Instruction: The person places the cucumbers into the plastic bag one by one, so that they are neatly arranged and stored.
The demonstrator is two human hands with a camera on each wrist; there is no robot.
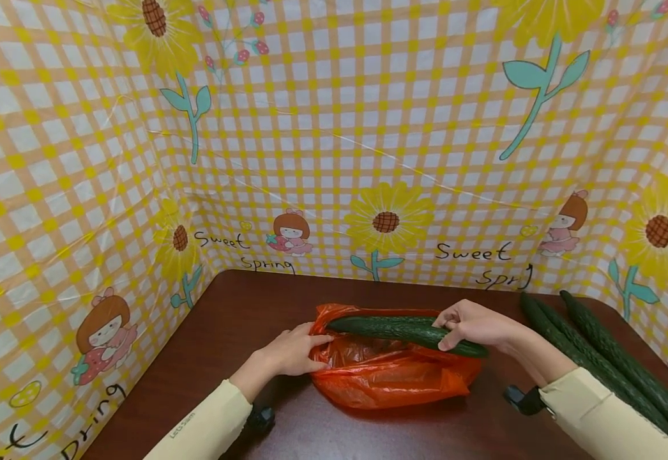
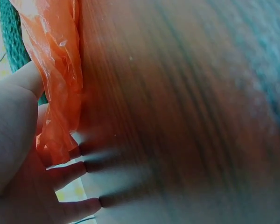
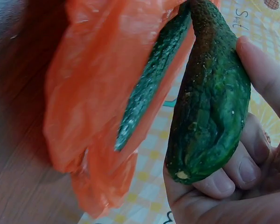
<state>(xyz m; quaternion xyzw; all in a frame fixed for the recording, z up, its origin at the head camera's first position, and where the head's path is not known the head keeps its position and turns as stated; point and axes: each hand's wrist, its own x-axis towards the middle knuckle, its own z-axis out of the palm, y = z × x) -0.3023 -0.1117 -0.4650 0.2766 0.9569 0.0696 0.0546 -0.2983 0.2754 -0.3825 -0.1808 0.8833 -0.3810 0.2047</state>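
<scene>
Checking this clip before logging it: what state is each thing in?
Orange bag: open, lying on the table
Held cucumber: at the bag's mouth, visible end uncut
Other cucumber: partly covered by the bag
Right-side cucumbers: lying on the table
Patterned sheet: upright, creased
Left hand: touching the bag
Right hand: gripping the held cucumber
</scene>
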